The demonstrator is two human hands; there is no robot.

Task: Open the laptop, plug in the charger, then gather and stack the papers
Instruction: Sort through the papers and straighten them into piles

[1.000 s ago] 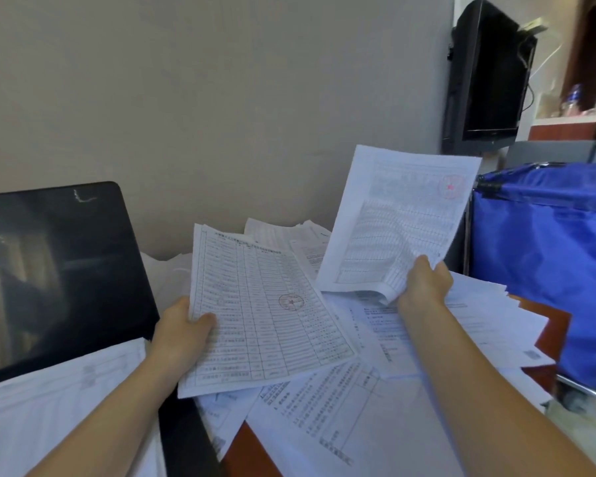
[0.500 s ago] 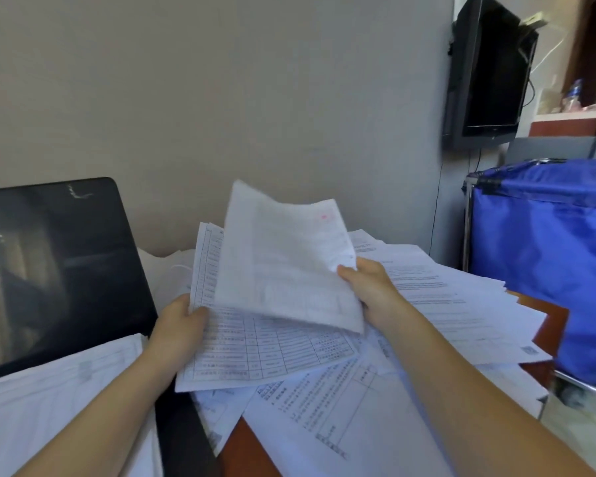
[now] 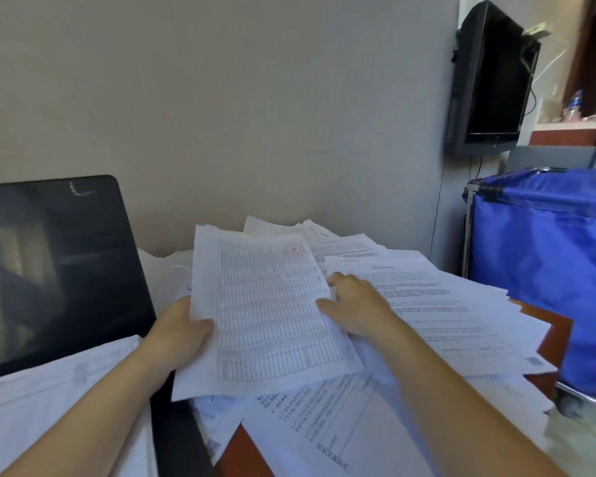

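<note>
The left hand [image 3: 178, 333] grips a small stack of papers [image 3: 265, 315] by its edge; the right hand [image 3: 355, 306] rests flat, fingers spread, beside it on loose sheets [image 3: 444, 304]. The open laptop [image 3: 55, 263] stands left of both.

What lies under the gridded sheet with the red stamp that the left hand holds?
Under the gridded sheet lie more loose papers spread on the reddish-brown desk. The left hand grips its edge. How many sheets sit directly beneath it is hidden.

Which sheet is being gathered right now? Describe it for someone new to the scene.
Right of the open laptop, papers cover the desk. The gathered sheet is raised above them, pinched by the left hand. Unlike its neighbours, it shows a ruled table with a red stamp at the top.
</note>
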